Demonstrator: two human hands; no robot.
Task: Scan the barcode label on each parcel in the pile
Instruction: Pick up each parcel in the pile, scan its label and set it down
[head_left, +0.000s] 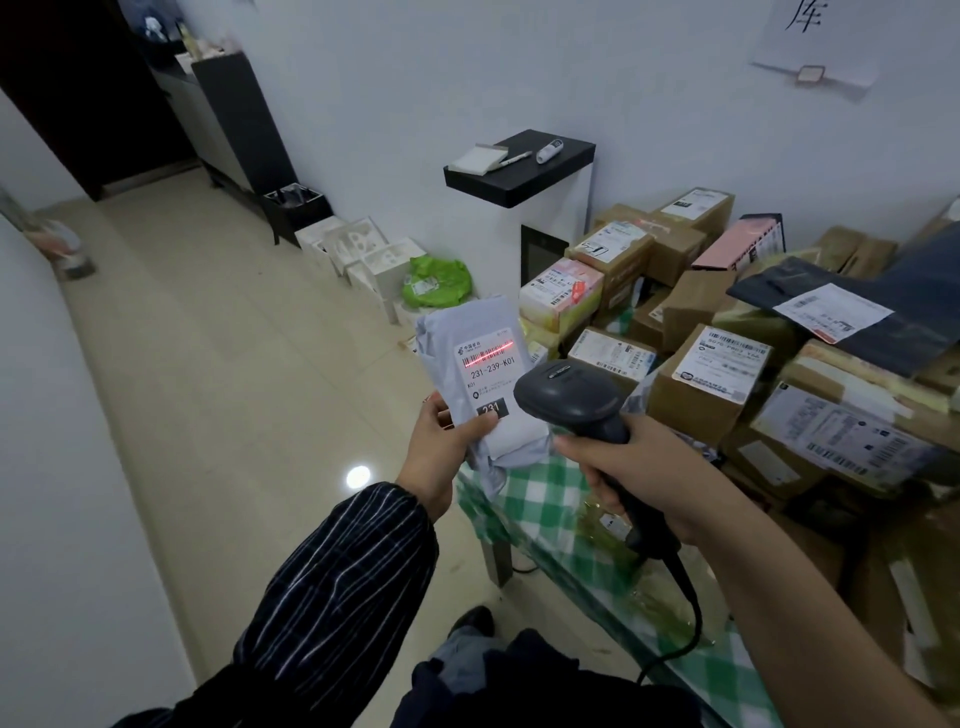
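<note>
My left hand (444, 447) holds a grey plastic mailer parcel (467, 332) upright by its lower edge, above the table's left end. Its white shipping label (488, 371) faces me, and a red scan line lies across the barcode near the label's top. My right hand (639, 467) grips the handle of a dark grey barcode scanner (571, 397), whose head points at the label from just right of it. A black cable runs down from the scanner's handle. The parcel pile (727, 364) of brown cartons and bags covers the table to the right.
The table has a green-and-white checked cloth (545, 499) under clear plastic. A black-topped white stand (519, 166) against the wall carries a pad, a pen and a small device. A green bag (436, 280) and white boxes (358, 249) lie on the tiled floor along the wall.
</note>
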